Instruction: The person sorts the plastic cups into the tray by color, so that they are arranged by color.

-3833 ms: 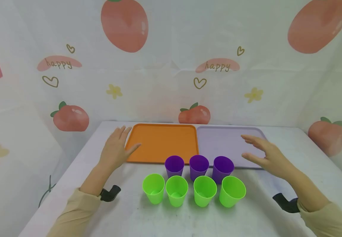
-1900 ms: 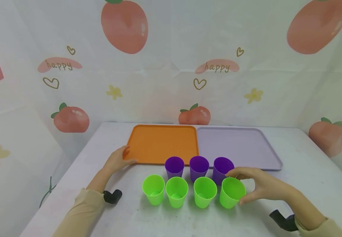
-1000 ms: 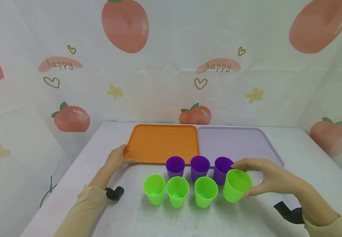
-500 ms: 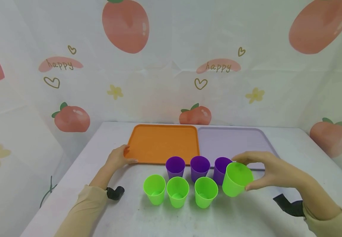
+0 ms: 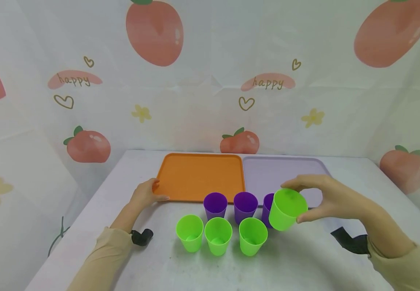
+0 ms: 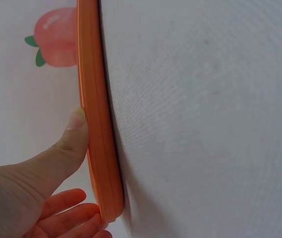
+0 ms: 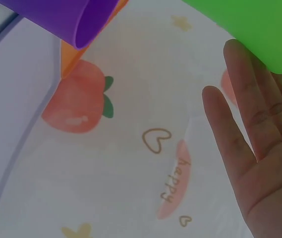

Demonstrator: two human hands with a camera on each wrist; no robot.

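Creased printed cloth (image 5: 195, 97) backs right fingers (image 5: 301, 182) pinching a tapered green cup (image 5: 287, 210), left fingers (image 6: 74, 218) gripping a round-cornered orange tray (image 5: 200, 178).

Brown lettering (image 5: 73, 80) reading "happy" appears twice on a white backdrop (image 5: 195, 101): on a pink stroke (image 5: 74, 74) above and left of the orange tray (image 5: 200, 176), and on another pink stroke (image 5: 268, 76) above and right.

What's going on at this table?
A person is handling cups and trays. The right hand holds a green cup above the table, while the left hand holds the near left corner of the orange tray. A lavender tray lies beside it. Three purple cups stand in front of the trays, with three other green cups nearer the person.
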